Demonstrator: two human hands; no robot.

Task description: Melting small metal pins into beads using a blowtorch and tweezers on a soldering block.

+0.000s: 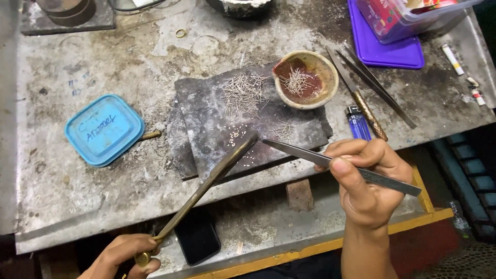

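My left hand (124, 256) at the bottom edge grips the base of a long brass torch pipe (206, 183), whose tip reaches over a dark slab (206, 129) near a few tiny pale beads (235, 136). My right hand (364, 178) pinches long steel tweezers (294, 151), their points aimed left toward the pipe's tip, just above the slab's front edge. Many thin wire pieces (243, 90) lie scattered on the slab. A small clay bowl (323, 67) with reddish paste and more wire bits sits at the slab's back right.
A blue plastic lid (103, 129) lies left on the grey worn bench. Spare tweezers (380, 90), a twisted-handle tool (369, 111) and a blue lighter (357, 124) lie right. A purple lid (387, 51) under a clear box is far right. A phone (197, 237) rests on the lower shelf.
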